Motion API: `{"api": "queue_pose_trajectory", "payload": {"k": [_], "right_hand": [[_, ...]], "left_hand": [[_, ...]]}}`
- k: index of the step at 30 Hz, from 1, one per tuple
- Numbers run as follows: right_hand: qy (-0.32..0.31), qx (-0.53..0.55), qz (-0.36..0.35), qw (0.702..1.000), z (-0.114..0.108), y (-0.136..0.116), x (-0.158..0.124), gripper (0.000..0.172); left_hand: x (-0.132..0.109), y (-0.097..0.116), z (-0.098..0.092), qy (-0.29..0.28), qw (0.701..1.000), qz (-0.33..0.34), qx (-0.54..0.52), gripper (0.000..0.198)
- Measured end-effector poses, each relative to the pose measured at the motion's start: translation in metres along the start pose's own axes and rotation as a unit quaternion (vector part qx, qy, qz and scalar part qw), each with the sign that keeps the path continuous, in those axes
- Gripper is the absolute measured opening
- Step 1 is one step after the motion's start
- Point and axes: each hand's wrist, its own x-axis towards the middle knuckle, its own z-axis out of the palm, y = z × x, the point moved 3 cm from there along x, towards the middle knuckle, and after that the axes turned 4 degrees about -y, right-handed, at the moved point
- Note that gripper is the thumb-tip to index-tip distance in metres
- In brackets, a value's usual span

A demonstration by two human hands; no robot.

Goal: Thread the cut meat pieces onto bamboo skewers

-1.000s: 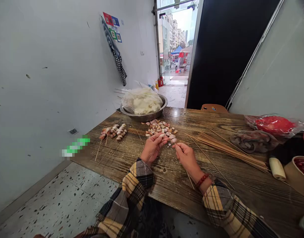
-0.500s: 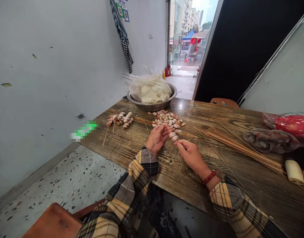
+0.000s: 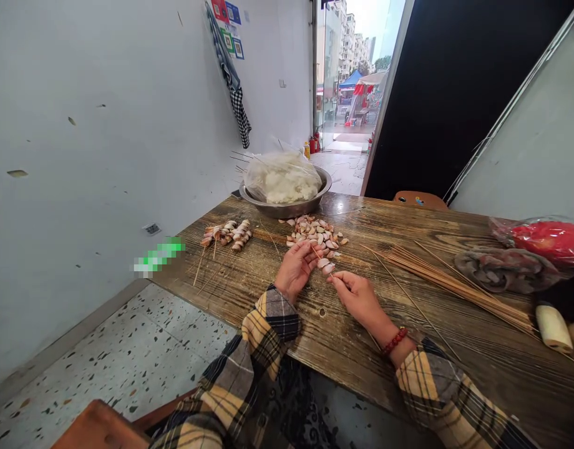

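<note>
Between my hands is a thin bamboo skewer [image 3: 317, 252] with a few pinkish-white garlic cloves [image 3: 326, 267] threaded on it. My right hand [image 3: 359, 300], with a red bead bracelet [image 3: 395, 340] at its wrist, pinches the skewer just below the cloves. At the skewer's upper end, the fingertips of my left hand [image 3: 294, 269] close on it; whether a further clove is in them is hidden. Right behind my left fingers lies a pile of loose garlic cloves [image 3: 317, 229]. To the left rest several finished garlic skewers [image 3: 228, 233], their bare sticks pointing toward me.
A bundle of bamboo skewers [image 3: 455, 284] lies on the wooden table [image 3: 268, 312] at right, near a crumpled grey cloth [image 3: 502, 269], a red bagged item [image 3: 549, 240] and a pale cylindrical object [image 3: 553, 327]. A metal basin [image 3: 287, 209] holding a plastic bag [image 3: 282, 178] stands at the back.
The view has tilted up slightly, so the table sits a little lower in it. Both hands keep their hold on the skewer, and the threaded cloves look the same.
</note>
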Motion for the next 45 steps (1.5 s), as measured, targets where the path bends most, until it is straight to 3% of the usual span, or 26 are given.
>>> {"api": "queue_pose_trajectory", "payload": {"k": [9,35,40,45], "right_hand": [[-0.002,0.027,0.009,1.0,-0.001,-0.001,-0.001,0.031],[-0.004,-0.013,-0.015,1.0,-0.0003,-0.0023,-0.0015,0.033],[-0.003,-0.017,-0.011,1.0,-0.0001,-0.0025,-0.0017,0.033],[0.003,-0.001,-0.018,1.0,0.0007,0.0003,-0.0012,0.032]], "left_hand": [[-0.0002,0.0019,-0.0029,0.017,1.0,0.014,-0.002,0.016],[0.0013,0.0013,-0.0044,0.019,0.999,0.038,-0.03,0.004],[0.0037,-0.0001,-0.0064,0.063,0.997,0.022,-0.039,0.012],[0.0028,0.0001,-0.0033,0.051,0.998,0.015,-0.03,0.031]]}}
